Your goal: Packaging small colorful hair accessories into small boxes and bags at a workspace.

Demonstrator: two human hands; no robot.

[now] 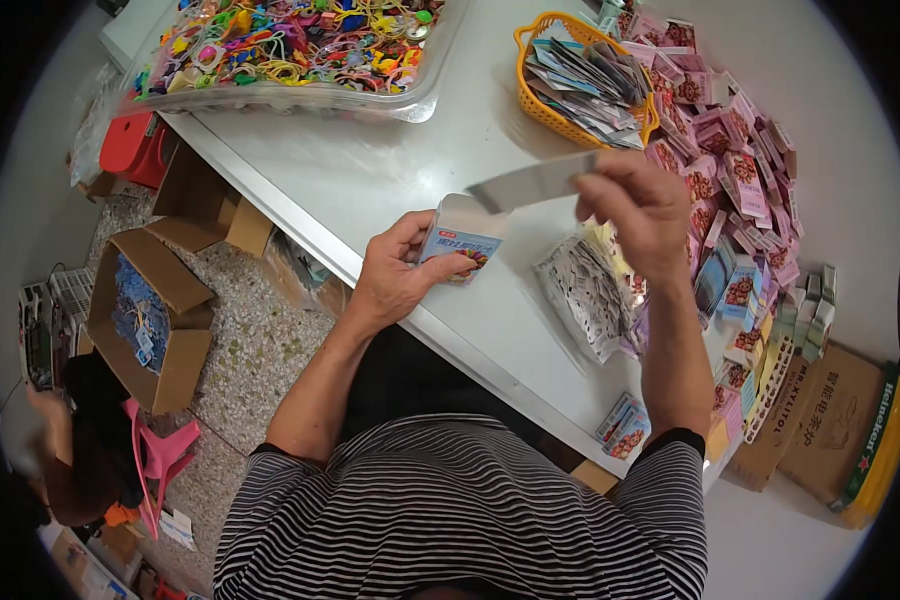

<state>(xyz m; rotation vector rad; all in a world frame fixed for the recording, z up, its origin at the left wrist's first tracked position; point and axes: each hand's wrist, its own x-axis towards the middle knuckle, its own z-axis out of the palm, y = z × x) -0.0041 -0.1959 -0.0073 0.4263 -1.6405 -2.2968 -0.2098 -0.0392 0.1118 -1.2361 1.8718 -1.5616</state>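
Observation:
My left hand (400, 270) is wrapped round a small blue printed carton (462, 247), its pale top standing up, over the table's near edge. A flat grey strip-like piece (535, 183) is pinched in my right hand (638, 212). Its far end is just above and right of the carton's top; whether the two touch, I cannot tell. The piece is smeared by motion, so its exact kind does not show. Below my right hand lies a silvery patterned plastic bag (585, 295), partly hidden by my forearm.
A clear tub (390, 100) of colourful trinkets and a yellow basket (560, 118) of flat packets stand at the back. Pink cartons (745, 185) pile up on the right. Two blue cartons (625, 425) lie near the front edge. Left, an open cardboard box (185, 365) and another person (80, 440).

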